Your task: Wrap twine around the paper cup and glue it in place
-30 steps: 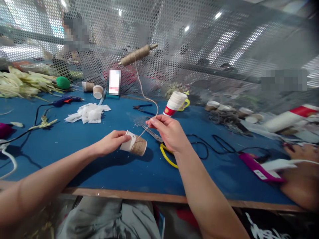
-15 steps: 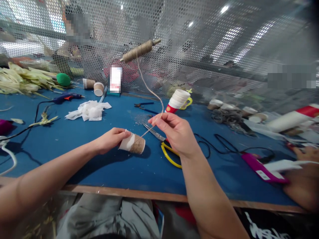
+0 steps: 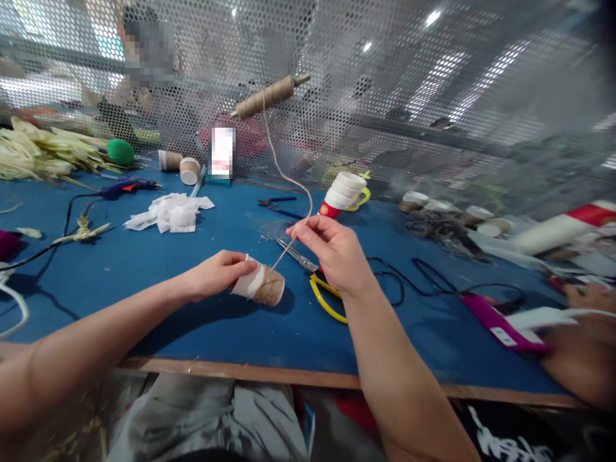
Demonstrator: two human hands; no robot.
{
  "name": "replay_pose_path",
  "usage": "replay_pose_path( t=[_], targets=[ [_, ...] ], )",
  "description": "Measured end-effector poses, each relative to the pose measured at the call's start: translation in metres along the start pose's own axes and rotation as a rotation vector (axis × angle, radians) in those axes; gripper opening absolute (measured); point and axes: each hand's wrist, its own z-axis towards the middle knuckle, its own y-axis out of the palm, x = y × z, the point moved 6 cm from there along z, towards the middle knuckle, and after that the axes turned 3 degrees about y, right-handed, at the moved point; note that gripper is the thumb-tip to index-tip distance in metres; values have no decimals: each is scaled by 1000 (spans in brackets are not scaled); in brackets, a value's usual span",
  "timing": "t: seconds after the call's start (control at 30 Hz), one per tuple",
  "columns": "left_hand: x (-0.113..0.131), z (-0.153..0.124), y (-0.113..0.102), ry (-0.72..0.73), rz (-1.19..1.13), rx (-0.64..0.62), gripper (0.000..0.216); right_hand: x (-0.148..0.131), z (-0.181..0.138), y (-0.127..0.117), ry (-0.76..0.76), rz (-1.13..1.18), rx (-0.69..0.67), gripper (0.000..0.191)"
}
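Observation:
My left hand (image 3: pixel 222 274) grips a paper cup (image 3: pixel 250 285) by its white end, thumb on top. The cup lies tilted on its side, its other end wrapped in brown twine. My right hand (image 3: pixel 332 247) pinches the twine (image 3: pixel 283 251) between thumb and fingers, up and to the right of the cup. From the pinch the strand runs down to the wrapped part and, slack, up to a twine spool (image 3: pixel 267 97) on a stick at the mesh. Scissors with yellow handles (image 3: pixel 320 292) lie on the table, partly behind my right hand.
Stacked paper cups (image 3: pixel 342 192), pliers (image 3: pixel 279 206), crumpled white cloth (image 3: pixel 171 213) and a glue gun (image 3: pixel 128 188) lie on the blue table (image 3: pixel 202 340). A phone (image 3: pixel 222 154) leans against the mesh. At right are a purple power strip (image 3: pixel 500 324) and another person's hand (image 3: pixel 591 298).
The cup's wrapped end has turned slightly toward me and shifted a little right. My right hand has moved slightly left and up, still pinching the twine, which now runs more steeply.

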Motion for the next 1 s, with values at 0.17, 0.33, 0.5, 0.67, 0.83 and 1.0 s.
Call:
replay_pose_path(
  t=[0.17, 0.33, 0.5, 0.67, 0.83, 1.0],
  targets=[
    [8, -5, 5, 69, 126, -78, 37, 10, 3, 2, 31, -13, 18, 18],
    [14, -8, 9, 101, 129, -135, 34, 14, 5, 6, 59, -22, 13, 19],
    [18, -11, 12, 145, 120, -169, 32, 19, 5, 9, 103, -59, -6, 20],
    [23, -14, 13, 194, 145, -170, 30, 26, 5, 12, 143, -30, -37, 20],
    [26, -17, 14, 236, 167, -185, 30, 25, 4, 14, 144, -86, -62, 20],
    [31, -20, 15, 295, 228, -205, 31, 22, 3, 18, 144, -105, -102, 19]
  ],
)
